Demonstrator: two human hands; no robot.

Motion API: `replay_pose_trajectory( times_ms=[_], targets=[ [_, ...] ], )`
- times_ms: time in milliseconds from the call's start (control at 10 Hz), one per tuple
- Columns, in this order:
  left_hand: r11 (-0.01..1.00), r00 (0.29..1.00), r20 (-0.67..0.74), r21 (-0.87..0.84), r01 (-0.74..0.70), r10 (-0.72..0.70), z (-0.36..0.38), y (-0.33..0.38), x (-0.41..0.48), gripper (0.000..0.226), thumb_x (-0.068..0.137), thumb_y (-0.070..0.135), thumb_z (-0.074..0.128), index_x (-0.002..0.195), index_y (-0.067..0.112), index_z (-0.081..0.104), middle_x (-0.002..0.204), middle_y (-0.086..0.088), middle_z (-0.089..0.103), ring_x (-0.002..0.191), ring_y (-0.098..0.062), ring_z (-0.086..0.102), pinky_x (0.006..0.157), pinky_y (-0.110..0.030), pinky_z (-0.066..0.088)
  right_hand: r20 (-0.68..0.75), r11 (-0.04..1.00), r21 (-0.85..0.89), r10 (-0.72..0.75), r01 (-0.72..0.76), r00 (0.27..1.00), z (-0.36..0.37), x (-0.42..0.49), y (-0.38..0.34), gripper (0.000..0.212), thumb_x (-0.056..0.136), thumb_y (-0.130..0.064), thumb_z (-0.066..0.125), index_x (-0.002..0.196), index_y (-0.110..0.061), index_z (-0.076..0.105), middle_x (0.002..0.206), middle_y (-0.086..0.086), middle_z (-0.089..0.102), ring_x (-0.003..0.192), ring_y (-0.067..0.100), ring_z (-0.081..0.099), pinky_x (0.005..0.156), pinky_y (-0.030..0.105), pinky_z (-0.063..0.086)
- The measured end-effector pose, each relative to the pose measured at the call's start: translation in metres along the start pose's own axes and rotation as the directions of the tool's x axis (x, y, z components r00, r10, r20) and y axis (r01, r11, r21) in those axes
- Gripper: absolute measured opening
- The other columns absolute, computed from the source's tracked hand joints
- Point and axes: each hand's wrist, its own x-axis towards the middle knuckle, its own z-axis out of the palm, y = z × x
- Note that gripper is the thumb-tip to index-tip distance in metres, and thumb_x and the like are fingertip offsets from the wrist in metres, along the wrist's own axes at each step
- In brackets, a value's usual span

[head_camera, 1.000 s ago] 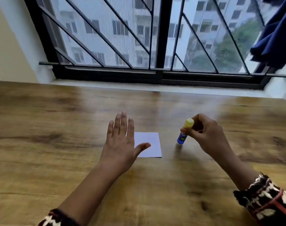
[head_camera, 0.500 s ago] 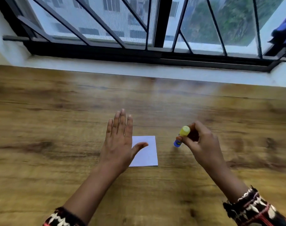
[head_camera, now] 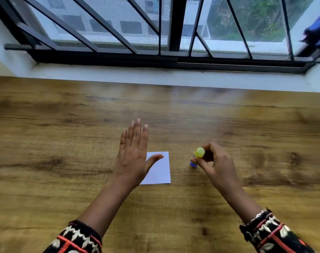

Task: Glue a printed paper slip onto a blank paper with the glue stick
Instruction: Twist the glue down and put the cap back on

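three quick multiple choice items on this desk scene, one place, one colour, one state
1. Where is the small blue-bodied glue stick relative to the white square paper sheet?
A left of it
B right of it
C lying on it
2. What colour is the glue stick's round cap?
A red
B yellow
C black
3. How is the left hand?
A fingers straight
B clenched fist
C pinching a pen
Answers: B, the right hand holds it right of the sheet; B, the cap shows yellow; A, its fingers are extended together.
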Motion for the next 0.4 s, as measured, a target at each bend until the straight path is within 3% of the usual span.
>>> replay_pose_trajectory(
  times_ms=[300,400],
  targets=[
    [0.999,0.999,-0.026,0.014,0.039,-0.038,-0.0072,0.0051,-0.0055,0.086,0.088,0.067,0.008,0.141,0.001,0.022,0.15,-0.024,0.025,0.14,-0.026,0.006,0.113,-0.033,-0.004,0.079,1.0,-0.005,-0.013,0.013,0.997,-0.0058,-0.0016,0.0068,0.026,0.069,-0.026,0.074,0.084,-0.018,0.054,0.08,0.004,0.063,0.073,0.019,0.059,0.065,0.037,0.052],
    [1.0,0.998,-0.063,-0.006,0.026,-0.026,-0.0048,0.003,-0.0096,0.086,0.087,0.068,0.007,0.142,0.002,0.019,0.151,-0.022,0.02,0.143,-0.019,-0.008,0.114,-0.032,-0.006,0.103,1.0,-0.01,0.026,-0.025,0.994,-0.0081,-0.0025,0.0074,0.03,0.068,-0.025,0.076,0.088,-0.021,0.053,0.086,0.004,0.062,0.078,0.021,0.059,0.066,0.034,0.051]
  ],
)
